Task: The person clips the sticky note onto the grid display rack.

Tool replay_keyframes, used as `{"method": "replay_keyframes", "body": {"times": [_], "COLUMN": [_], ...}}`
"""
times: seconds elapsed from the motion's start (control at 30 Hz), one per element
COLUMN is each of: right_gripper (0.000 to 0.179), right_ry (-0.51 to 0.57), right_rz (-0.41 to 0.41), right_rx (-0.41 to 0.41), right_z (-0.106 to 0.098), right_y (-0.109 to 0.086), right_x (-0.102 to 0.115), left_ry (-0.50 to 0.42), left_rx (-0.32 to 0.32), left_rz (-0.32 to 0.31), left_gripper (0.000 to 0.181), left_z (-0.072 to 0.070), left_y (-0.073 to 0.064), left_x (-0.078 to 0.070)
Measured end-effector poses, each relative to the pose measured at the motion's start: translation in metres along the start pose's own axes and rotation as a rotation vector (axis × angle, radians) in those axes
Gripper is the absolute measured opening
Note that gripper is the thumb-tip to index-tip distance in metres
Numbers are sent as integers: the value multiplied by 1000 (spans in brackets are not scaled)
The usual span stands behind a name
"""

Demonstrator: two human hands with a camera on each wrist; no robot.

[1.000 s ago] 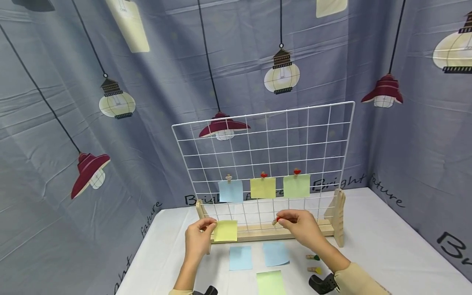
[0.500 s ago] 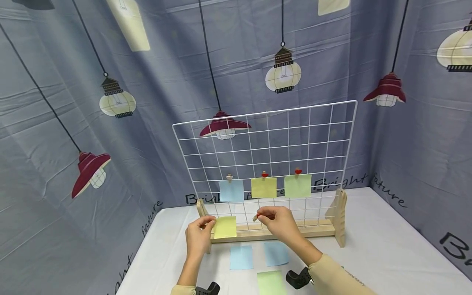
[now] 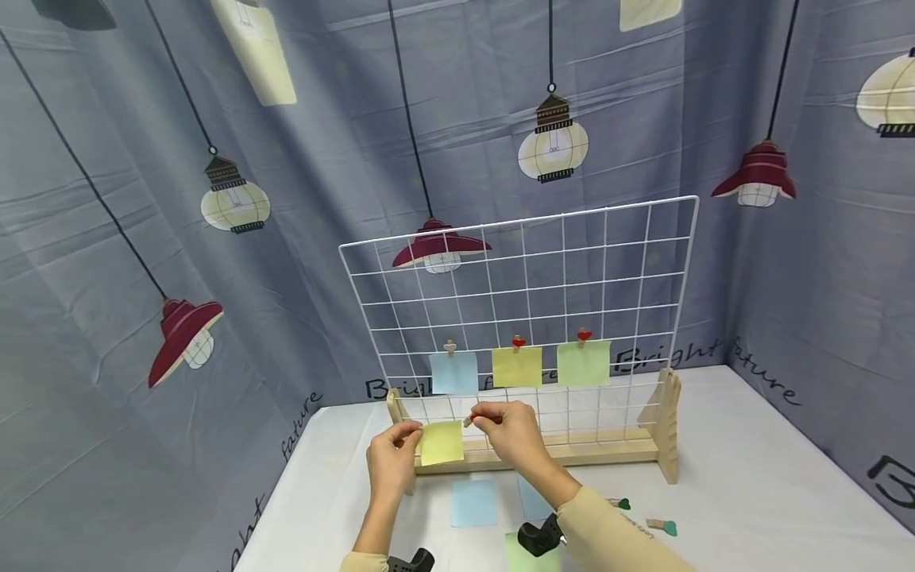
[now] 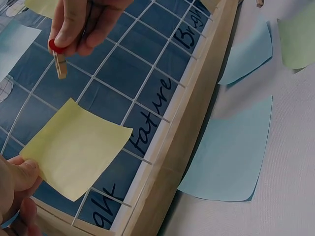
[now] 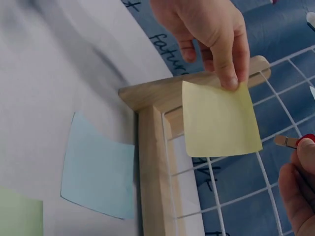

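Observation:
My left hand [image 3: 389, 461] pinches a yellow sticky note [image 3: 442, 442] by its left edge, low in front of the white wire grid [image 3: 543, 278]. Thumb and fingers of my right hand [image 3: 511, 433] pinch a small wooden clothespin [image 4: 60, 66] with a red heart, just right of the note and apart from it. In the right wrist view the clothespin's tip points toward the note. Above, a blue note [image 3: 454, 373], a yellow note [image 3: 517, 367] and a green note [image 3: 583, 364] hang on the grid from heart clothespins.
On the white table lie a blue note [image 3: 473, 504], a second blue note [image 3: 532, 499] partly behind my right arm, and a green note [image 3: 529, 554]. Clothespins with green hearts [image 3: 662, 526] lie at the right. Wooden feet [image 3: 669, 425] and a crossbar hold the grid.
My right hand has moved left with the red-heart clothespin, closer to the yellow note. My left hand stays nearly in place, still holding the note. Green-heart clothespins show right of my arm.

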State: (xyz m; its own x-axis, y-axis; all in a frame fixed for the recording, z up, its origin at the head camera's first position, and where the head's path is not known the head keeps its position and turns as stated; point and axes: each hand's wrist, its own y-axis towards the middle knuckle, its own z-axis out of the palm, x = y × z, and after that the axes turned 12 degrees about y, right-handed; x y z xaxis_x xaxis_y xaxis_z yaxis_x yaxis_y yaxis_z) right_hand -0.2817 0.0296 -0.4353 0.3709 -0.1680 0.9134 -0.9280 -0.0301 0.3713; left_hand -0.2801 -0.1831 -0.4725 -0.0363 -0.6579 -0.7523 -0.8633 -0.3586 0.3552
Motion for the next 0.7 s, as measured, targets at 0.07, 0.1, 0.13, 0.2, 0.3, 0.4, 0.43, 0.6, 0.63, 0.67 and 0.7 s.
{"method": "replay_keyframes", "body": {"times": [0.07,0.1,0.13,0.2,0.3,0.4,0.43,0.6,0.63,0.67,0.7], "right_gripper": [11,10,10,10,10,9,9,9,9,9,10], "right_ry": [5,9,9,10,1,-10,-19,-73,-83,-88,-102], "right_rz": [-6,-14,-20,-29,-53,-73,-88,-171,-181,-184,-191], "right_rx": [-7,-12,-15,-18,-28,-31,-32,-47,-51,-56,-62], "right_z": [4,6,8,12,20,28,31,40,41,42,43], "right_y": [1,2,2,3,5,6,7,10,10,11,11], "right_x": [-4,-6,-7,-9,-11,-11,-12,-12,-12,-13,-14], "left_ry": [-3,-3,1,6,12,19,23,53,57,62,70], "left_rx": [4,5,4,5,5,1,-3,-15,-16,-17,-17], "left_rz": [-1,-3,0,2,3,-3,-5,4,3,6,8], "left_gripper": [10,10,10,9,8,9,8,7,7,8,8], "left_z": [1,2,2,2,3,4,4,5,6,7,7], "left_y": [0,1,1,2,3,3,4,4,5,5,5], "left_x": [0,0,0,-1,-2,-2,-2,-2,-2,-1,-1]}}
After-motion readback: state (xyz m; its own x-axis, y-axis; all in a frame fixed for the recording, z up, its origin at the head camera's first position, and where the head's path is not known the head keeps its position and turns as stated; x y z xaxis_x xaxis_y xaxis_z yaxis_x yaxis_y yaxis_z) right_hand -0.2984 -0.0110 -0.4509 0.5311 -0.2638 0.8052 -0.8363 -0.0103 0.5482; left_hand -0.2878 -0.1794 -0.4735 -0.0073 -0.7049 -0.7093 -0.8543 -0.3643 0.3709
